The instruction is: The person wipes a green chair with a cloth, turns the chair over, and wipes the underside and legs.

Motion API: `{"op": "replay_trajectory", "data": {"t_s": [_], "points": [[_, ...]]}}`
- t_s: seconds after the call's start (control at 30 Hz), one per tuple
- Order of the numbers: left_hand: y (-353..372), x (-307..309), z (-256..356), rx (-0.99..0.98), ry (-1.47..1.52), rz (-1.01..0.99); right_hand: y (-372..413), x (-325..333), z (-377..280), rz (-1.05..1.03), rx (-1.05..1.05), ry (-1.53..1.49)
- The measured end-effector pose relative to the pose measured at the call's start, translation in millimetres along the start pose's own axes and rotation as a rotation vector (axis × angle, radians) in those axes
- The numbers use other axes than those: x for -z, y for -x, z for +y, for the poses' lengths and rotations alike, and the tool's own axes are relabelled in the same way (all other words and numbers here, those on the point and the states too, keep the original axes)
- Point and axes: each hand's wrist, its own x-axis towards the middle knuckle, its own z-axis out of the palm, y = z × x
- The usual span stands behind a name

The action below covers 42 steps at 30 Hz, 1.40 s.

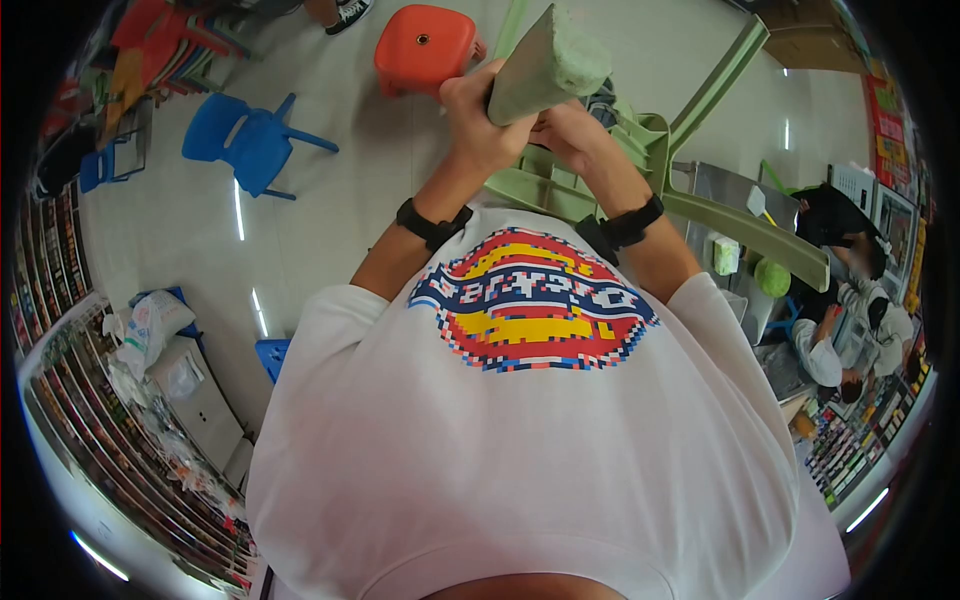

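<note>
A light green plastic stool [635, 150] is turned with its ribbed underside and splayed legs showing. One thick leg [535, 70] points up toward me, its end scuffed and whitish. My left hand [487, 115] is closed around this leg, low on its left side. Just right of the leg's base, my right hand [572, 137] has its fingers curled inward; the leg partly hides them, and what they hold cannot be made out. A dark grey item [602, 102] shows behind my right hand, inside the stool.
An orange-red stool [427, 45] stands ahead, and a blue chair [250, 142] is to the left on the tiled floor. Stacked chairs and shelves line the left. At right, two people are near a metal table [735, 190], with a green round vegetable [772, 277].
</note>
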Motion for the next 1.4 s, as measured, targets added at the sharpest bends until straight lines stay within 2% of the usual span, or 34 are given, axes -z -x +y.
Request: {"op": "replay_trajectory", "data": {"t_s": [0.17, 0.23, 0.3, 0.33, 0.4, 0.53, 0.6, 0.73, 0.8, 0.83, 0.9, 0.93, 1.0, 1.1, 1.13, 1.2, 1.23, 1.3, 1.4], "points": [[7.3, 1.6, 1.2, -0.011, 0.006, -0.017, -5.5, 17.7, 11.4, -0.081, -0.024, 0.159], [8.0, -2.8, 2.7, -0.049, 0.052, 0.072, -2.3, 18.0, 7.8, -0.101, -0.030, 0.219], [9.3, -0.3, 1.4, -0.029, 0.067, 0.047, 7.1, 19.4, 3.7, -0.049, 0.107, 0.628], [9.2, 2.0, -0.4, -0.012, 0.081, 0.022, 8.8, 26.4, 3.1, -0.051, 0.105, 0.628], [10.6, 6.0, -6.1, -0.001, 0.069, 0.000, 15.6, 38.4, -2.9, 0.013, 0.201, 1.073], [8.1, 5.0, -3.3, -0.033, 0.047, 0.005, 50.0, 32.7, -2.3, -0.018, 0.257, 1.183], [5.6, 5.5, -5.9, -0.034, 0.056, 0.005, 58.8, 34.2, 5.4, -0.189, 0.572, 1.730], [3.7, 5.0, -1.2, -0.021, 0.066, 0.014, 67.5, 40.6, 0.6, -0.189, 0.620, 1.806], [4.1, 6.8, 2.8, -0.001, 0.033, 0.009, 68.0, 37.5, 0.0, -0.264, 0.764, 1.836], [3.7, 4.9, 4.1, 0.014, 0.010, 0.000, 66.9, 38.9, 2.8, -0.260, 0.760, 1.834], [4.7, 2.6, -8.2, 0.015, 0.061, 0.000, 54.5, 46.3, 6.9, -0.332, 0.989, 1.712], [4.9, 0.9, -9.2, 0.024, 0.105, 0.001, 48.2, 47.5, 9.6, -0.327, 0.984, 1.715], [5.8, -1.8, -4.2, 0.026, 0.105, 0.015, 33.2, 40.2, 15.1, -0.393, 0.757, 1.486], [2.9, 4.2, -5.3, 0.003, 0.088, 0.018, 25.0, 25.5, 21.8, -0.350, 0.655, 1.550], [1.1, 3.3, -7.0, -0.027, 0.086, 0.008, 23.9, 25.9, 25.3, -0.351, 0.654, 1.552], [4.2, 0.4, -5.8, -0.022, 0.086, 0.015, 24.2, 27.4, 32.8, -0.278, 0.880, 1.547], [5.4, 2.1, -5.4, -0.020, 0.078, 0.017, 24.7, 27.5, 31.5, -0.286, 0.881, 1.549], [11.7, 7.8, -12.6, -0.026, 0.037, -0.002, 28.7, 26.7, 26.5, -0.269, 0.680, 1.618], [10.8, 8.1, -10.0, -0.020, 0.055, 0.000, 43.6, 34.9, 7.6, -0.222, 0.684, 1.696]]}}
